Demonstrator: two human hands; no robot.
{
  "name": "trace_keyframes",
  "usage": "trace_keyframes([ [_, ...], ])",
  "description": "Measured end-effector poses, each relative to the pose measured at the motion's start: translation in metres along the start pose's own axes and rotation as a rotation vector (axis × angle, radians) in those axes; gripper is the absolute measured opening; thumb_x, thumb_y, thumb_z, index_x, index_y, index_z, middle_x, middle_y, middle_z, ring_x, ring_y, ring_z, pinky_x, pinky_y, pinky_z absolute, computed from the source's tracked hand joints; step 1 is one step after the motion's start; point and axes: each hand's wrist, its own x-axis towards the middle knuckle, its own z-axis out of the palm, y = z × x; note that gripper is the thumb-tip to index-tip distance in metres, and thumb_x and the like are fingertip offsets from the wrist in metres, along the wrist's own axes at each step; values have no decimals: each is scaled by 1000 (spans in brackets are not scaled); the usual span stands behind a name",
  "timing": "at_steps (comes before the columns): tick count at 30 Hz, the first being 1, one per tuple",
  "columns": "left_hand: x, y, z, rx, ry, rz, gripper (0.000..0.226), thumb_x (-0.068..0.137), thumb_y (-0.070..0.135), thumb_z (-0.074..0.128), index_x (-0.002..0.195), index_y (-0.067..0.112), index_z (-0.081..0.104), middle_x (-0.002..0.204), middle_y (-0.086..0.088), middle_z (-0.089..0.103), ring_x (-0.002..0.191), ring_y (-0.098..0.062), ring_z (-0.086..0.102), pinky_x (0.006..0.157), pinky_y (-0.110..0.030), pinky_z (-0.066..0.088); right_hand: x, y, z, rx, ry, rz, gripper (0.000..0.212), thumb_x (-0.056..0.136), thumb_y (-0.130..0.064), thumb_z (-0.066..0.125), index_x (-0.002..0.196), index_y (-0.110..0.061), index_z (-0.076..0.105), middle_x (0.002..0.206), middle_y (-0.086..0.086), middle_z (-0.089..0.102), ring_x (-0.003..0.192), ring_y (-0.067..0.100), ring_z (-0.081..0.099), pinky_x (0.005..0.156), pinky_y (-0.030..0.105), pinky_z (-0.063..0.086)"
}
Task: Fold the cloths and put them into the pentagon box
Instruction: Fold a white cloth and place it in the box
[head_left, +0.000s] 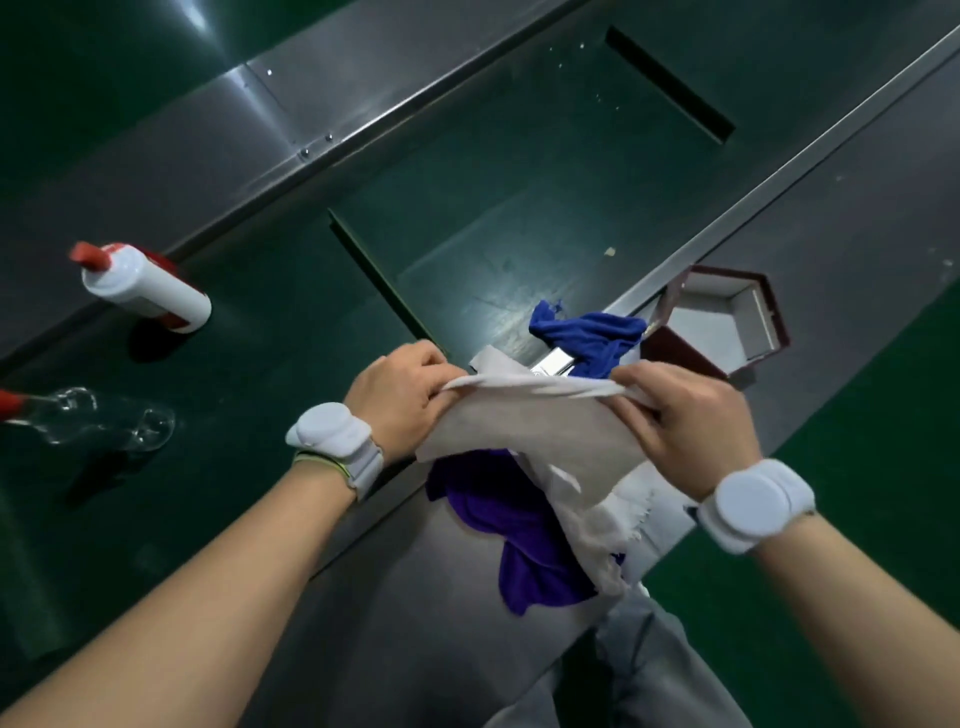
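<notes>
I hold a pale beige cloth (524, 431) stretched between both hands above the metal ledge. My left hand (400, 395) pinches its left edge and my right hand (685, 415) grips its right edge. A purple cloth (519, 535) lies crumpled under it on the ledge. A blue cloth (592, 332) lies bunched just beyond my hands, touching the box. The pentagon box (675, 348) is dark red outside and white inside; it stands open to the right of the blue cloth, and nothing shows inside it.
A white bottle with a red cap (145, 286) lies on the green conveyor belt (493, 208) at the left. A clear glass bottle (104, 421) lies below it. Metal rails (260, 130) run diagonally on both sides of the belt.
</notes>
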Motion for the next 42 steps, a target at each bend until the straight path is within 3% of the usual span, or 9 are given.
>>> trace_keyframes([
  [7, 34, 34, -56, -266, 176, -21, 22, 88, 15, 44, 104, 23, 57, 97, -3, 66, 87, -26, 60, 74, -36, 48, 34, -8, -51, 92, 156, 56, 29, 94, -39, 48, 95, -22, 72, 78, 3, 71, 70, 27, 64, 62, 39, 52],
  [9, 38, 47, -59, -150, 138, -5, 25, 86, 34, 35, 98, 22, 53, 89, -3, 58, 83, -26, 54, 72, -36, 42, 41, -15, -61, 146, 160, 96, 25, 92, -38, 51, 92, -22, 71, 72, 3, 71, 67, 26, 64, 62, 43, 53],
  [12, 41, 62, -62, 292, 47, -59, 64, 66, 83, 28, 81, 24, 47, 76, 2, 49, 72, -23, 47, 69, -36, 34, 44, -23, -72, 138, 181, 97, 22, 90, -36, 55, 88, -21, 70, 70, 4, 71, 65, 27, 64, 61, 44, 53],
  [14, 43, 62, -62, 390, 22, -25, 67, 64, 88, 25, 78, 24, 43, 73, 2, 52, 71, -25, 54, 64, -34, 32, 45, -23, -76, 120, 160, 115, 21, 90, -36, 56, 89, -22, 71, 71, 4, 72, 68, 29, 64, 63, 43, 53],
  [20, 37, 46, -67, 139, -75, 145, 34, 92, 49, 24, 121, 34, 34, 107, 0, 65, 86, -32, 62, 64, -36, 42, 43, -16, -75, 94, 142, 171, 25, 89, -42, 55, 93, -25, 72, 77, 2, 74, 74, 27, 65, 66, 42, 54],
  [25, 48, 43, -84, 103, 192, 64, 27, 87, 18, 49, 110, 25, 61, 107, -2, 66, 99, -27, 59, 72, -36, 49, 45, -15, -77, 39, 209, 127, 23, 88, -44, 56, 94, -29, 73, 81, -2, 75, 76, 26, 67, 64, 35, 52],
  [31, 36, 51, -107, -138, 413, 100, 34, 81, 5, 53, 109, 17, 66, 103, -4, 72, 92, -26, 66, 80, -40, 54, 31, -3, -100, 95, 268, 48, 16, 88, -28, 64, 97, -22, 75, 71, -10, 55, 63, 15, 52, 59, 29, 41],
  [37, -64, 20, -43, -222, 191, 20, 33, 78, 14, 49, 102, 17, 72, 105, -3, 73, 96, -20, 69, 85, -33, 51, -58, 16, -58, 173, -71, 173, 10, 74, -24, 77, 83, -28, 75, 67, -18, 57, 61, 9, 55, 56, 25, 43],
  [42, -157, 2, 40, -195, -295, -158, 52, 78, -5, 57, 121, 22, 63, 131, 4, 59, 128, -14, 49, 105, -19, 33, -145, 32, 31, 76, -589, 304, 20, 89, -34, 57, 105, -41, 68, 101, -16, 57, 99, 10, 55, 73, 21, 41],
])
